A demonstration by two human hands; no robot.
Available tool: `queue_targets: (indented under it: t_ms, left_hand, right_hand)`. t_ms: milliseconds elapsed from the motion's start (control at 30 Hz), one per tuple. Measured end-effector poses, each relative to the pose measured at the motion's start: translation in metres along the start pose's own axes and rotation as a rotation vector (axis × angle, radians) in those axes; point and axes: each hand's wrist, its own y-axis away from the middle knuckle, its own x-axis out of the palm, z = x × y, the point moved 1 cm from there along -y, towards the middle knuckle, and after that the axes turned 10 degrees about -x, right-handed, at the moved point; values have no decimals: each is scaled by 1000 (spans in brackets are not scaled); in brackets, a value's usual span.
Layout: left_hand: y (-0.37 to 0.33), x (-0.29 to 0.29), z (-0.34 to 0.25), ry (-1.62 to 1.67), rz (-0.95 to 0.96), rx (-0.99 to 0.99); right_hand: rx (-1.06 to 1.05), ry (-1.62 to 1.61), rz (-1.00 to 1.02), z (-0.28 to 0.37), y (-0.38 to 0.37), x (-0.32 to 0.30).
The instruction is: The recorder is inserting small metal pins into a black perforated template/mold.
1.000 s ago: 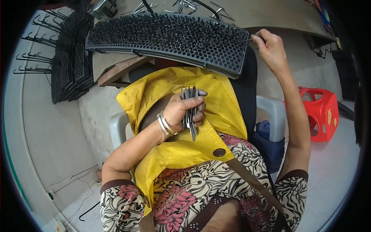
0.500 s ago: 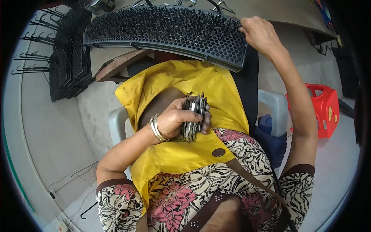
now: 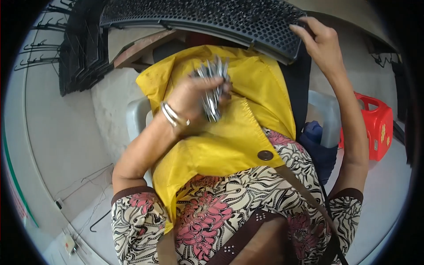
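The fingers of the left hand (image 3: pixel 187 93) are closed around a bundle of thin metal rods (image 3: pixel 212 106), with the thumb laid across it, over the yellow apron (image 3: pixel 265 95). Here the first danger, it seems, is slipping: the rods do not lie evenly and their ends stick out on both sides of the fist, so if the grip becomes loose, some could slide out from between the fingers and fall on the apron. Further from the body, the fingers of the right hand (image 3: pixel 326 43) are at the right end of the black perforated tray (image 3: pixel 271 37), thumb and forefinger bent toward each other; one cannot tell whether they pinch something or only touch the edge. Because many dark pieces (image 3: pixel 207 17) stand crowded to the left of these fingers, a careless push could probably tilt some of them, and hard pressing at this end could perhaps shift the tray. As for what is difficult to see, the left hand and the rods are blurred, so the rods cannot be counted, and the thumb covers part of them. The right fingertips are hard to separate from the dark tray, whose far side, like the desk (image 3: pixel 353 17) beyond these fingers, is cut off at the top.
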Motion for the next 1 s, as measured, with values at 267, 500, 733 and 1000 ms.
queue_targets:
  t_ms: [267, 500, 733, 1000]
  left_hand:
    - [11, -3, -53, 32, 21, 222]
    - [7, -28, -39, 57, 37, 118]
    - [-2, -34, -28, -312, -212, 210]
    - [-30, -41, 4, -1360, -254, 353]
  right_hand:
    - [-31, -717, 20, 84, 20, 37]
    - [-459, -344, 438, 128, 22, 81]
    - [-224, -509, 495, 99, 25, 81]
    - [291, -668, 361, 64, 53, 26]
